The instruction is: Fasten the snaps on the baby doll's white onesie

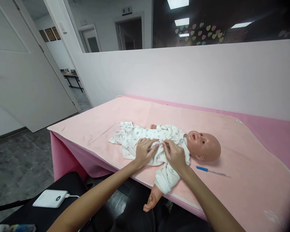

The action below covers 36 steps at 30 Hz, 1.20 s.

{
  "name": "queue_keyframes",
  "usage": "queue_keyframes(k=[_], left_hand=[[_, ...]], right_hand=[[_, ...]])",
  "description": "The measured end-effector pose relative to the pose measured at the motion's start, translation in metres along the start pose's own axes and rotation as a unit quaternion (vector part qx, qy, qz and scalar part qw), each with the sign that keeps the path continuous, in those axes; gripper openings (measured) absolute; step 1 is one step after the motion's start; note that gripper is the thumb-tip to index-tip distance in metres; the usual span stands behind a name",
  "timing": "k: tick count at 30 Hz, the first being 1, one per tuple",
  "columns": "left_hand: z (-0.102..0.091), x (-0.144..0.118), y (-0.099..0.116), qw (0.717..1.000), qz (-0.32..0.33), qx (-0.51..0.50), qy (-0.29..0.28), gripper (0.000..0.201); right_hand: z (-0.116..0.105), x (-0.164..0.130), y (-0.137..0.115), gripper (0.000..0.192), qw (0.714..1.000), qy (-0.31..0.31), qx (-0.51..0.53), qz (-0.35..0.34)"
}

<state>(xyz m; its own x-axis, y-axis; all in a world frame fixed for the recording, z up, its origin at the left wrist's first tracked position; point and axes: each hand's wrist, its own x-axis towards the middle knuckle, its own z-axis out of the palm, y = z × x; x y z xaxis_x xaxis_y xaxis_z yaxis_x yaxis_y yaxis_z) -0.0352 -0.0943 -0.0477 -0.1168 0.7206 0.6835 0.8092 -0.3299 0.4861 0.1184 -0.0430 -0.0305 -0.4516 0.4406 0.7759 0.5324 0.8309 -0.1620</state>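
Note:
A baby doll [204,146] lies on its back with its head to the right, dressed in a white patterned baby suit [132,135]. Over the doll's chest, my left hand [145,150] pinches the suit's front edge between thumb and fingers. Close beside it, my right hand [175,154] grips the same cloth with bent fingers. The fingertips of both hands nearly meet at the front opening; any fastener between them is too small to make out. One bare doll arm [154,198] sticks out of the near sleeve and hangs over the table's edge.
A thin tool with a blue handle [203,169] lies right of the doll on the pink sheet [232,196]. The table's near edge runs under my forearms. At lower left, a white power bank [50,198] with a cable rests on a black seat. A white wall [183,74] stands behind.

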Motion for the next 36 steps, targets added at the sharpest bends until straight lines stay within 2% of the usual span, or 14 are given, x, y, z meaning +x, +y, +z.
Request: queue_keyframes(k=[13, 36], left_hand=[[0.0006, -0.0014, -0.0001, 0.999, 0.034, -0.037, 0.018, 0.018], [0.0033, -0.0046, -0.0002, 0.987, 0.109, -0.108, 0.048, 0.011]], right_hand=[[-0.0008, -0.0003, -0.0007, 0.013, 1.000, -0.003, -0.014, 0.015], [-0.0014, -0.0014, -0.0002, 0.009, 0.999, -0.005, -0.030, -0.010]])
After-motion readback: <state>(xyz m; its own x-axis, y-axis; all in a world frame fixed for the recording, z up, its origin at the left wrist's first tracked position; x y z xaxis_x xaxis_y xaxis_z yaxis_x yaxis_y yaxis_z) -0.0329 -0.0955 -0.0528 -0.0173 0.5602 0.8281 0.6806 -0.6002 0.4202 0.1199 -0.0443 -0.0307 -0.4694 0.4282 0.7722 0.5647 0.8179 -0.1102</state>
